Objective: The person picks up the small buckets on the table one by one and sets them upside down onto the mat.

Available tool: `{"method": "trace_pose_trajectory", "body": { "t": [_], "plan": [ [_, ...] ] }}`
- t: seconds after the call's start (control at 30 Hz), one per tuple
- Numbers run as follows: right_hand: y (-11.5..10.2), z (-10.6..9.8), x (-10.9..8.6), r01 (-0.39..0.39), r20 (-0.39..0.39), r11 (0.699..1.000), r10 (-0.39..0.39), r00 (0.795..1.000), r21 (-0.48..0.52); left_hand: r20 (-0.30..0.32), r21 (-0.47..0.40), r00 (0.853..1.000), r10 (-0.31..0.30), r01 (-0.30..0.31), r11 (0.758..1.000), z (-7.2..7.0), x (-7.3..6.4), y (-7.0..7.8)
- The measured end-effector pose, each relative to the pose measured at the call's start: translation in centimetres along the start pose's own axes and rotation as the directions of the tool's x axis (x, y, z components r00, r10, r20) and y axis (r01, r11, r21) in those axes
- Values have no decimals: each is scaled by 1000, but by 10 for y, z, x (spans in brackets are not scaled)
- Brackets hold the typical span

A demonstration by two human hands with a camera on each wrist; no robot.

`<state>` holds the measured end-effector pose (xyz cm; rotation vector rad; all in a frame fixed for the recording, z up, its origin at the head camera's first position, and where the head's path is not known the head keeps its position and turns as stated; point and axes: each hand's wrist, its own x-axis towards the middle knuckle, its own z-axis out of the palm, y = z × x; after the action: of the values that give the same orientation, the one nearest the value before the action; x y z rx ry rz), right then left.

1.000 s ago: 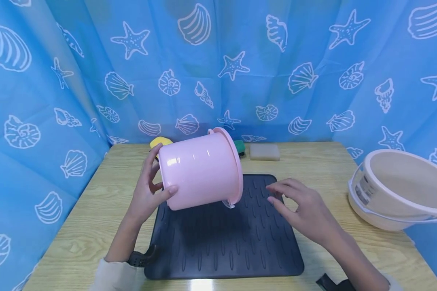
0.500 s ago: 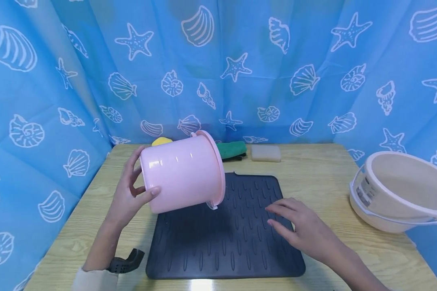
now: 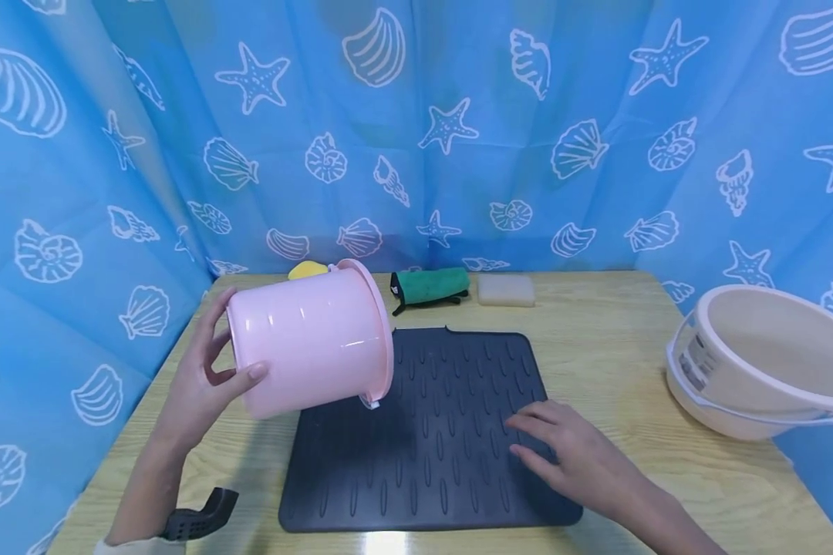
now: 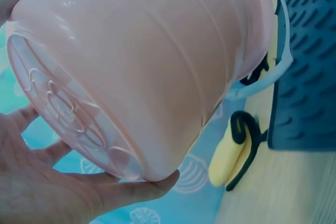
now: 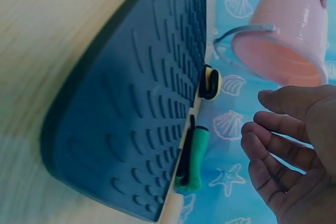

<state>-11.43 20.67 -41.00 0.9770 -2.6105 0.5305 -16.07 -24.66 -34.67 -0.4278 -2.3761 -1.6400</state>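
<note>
A pink bucket is tipped on its side, held up over the left part of the black mat. My left hand grips it at the base end, thumb on the near side and fingers spread round the bottom edge. In the left wrist view the bucket's moulded bottom faces my palm, and its pale handle hangs past the rim. The right wrist view shows the bucket's open mouth. Over the mat's right edge, my right hand has loosely bent fingers and holds nothing.
A cream bucket with a label stands at the table's right side. Along the back lie a rolled green cloth with black trim, a pale sponge and a yellow item partly behind the pink bucket. A blue shell-print curtain encloses the table.
My left hand has carried the pink bucket to the left, uncovering the green cloth and more of the mat. My right hand has sunk slightly lower near the mat's right edge.
</note>
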Motion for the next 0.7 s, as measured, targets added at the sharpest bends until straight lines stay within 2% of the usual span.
{"method": "trace_pose_trajectory", "body": {
  "t": [0.1, 0.2, 0.33, 0.7],
  "plan": [
    [-1, 4, -3, -2, 28, 1000, 3, 1000, -13, -6, 11, 1000, 0, 0, 1000, -6, -3, 2],
    [0, 9, -6, 27, 24, 999, -26, 999, -23, -16, 26, 1000, -1, 2, 1000, -13, -4, 2],
    [1, 16, -10, 37, 63, 999, -36, 997, -12, -26, 68, 999, -22, 24, 997, -21, -6, 4],
    [4, 32, -23, -16, 197, 999, 24, 980, -44, -51, 207, 996, -70, 79, 975, -41, -8, 6]
  ]
}}
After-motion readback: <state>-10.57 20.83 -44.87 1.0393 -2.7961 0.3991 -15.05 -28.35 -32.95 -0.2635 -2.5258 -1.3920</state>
